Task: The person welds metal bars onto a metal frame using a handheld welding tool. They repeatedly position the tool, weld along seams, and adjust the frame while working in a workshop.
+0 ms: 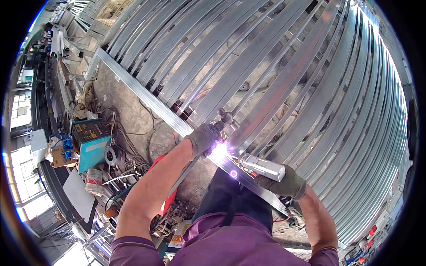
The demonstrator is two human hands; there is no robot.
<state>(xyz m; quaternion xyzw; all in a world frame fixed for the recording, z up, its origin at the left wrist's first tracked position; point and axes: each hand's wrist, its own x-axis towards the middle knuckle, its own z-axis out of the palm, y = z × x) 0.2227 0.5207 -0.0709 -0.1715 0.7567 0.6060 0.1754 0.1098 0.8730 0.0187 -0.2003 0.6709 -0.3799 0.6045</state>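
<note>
A bright white-violet welding arc (219, 149) burns where a long metal rail (144, 92) meets the ends of grey metal tubes (239, 95). My right hand (286, 183), in a dark green glove, is closed around a silver, box-shaped welding gun (265, 167), its tip pointing left at the arc. Just left of the glare is my gloved left hand (205, 139), closed on a hammer; the hammer's head (226, 117) sticks out beyond the fingers, over the tubes. Glare hides the joint itself and part of the left fingers.
Many parallel tubes fill the far and right side. Left stand a turquoise machine with a control panel (93, 142), a wire spool (112, 155) and a white bucket (94, 181). Cables (126, 128) lie on the concrete floor. A red object (167, 201) is beside my left forearm.
</note>
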